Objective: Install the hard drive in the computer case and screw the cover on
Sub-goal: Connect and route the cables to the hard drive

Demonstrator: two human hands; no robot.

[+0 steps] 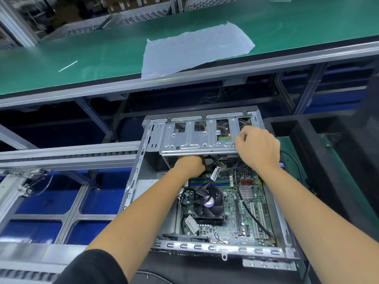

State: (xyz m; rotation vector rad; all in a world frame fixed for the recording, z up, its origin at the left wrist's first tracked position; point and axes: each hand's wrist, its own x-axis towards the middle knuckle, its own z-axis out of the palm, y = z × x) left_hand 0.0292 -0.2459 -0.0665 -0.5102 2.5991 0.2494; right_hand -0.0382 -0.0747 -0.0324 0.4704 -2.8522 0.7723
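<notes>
Metal drive cage (196, 138) under right hand (257, 146)

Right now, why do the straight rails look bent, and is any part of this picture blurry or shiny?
Head view: the wide-angle lens bows the conveyor rail and stretches the forearms toward the corners. Head view: the edges smear, worst at the dark shape on the right and the frame at lower left. Head view: the motherboard is sharp; lamp streaks glare on the green belt.
</notes>
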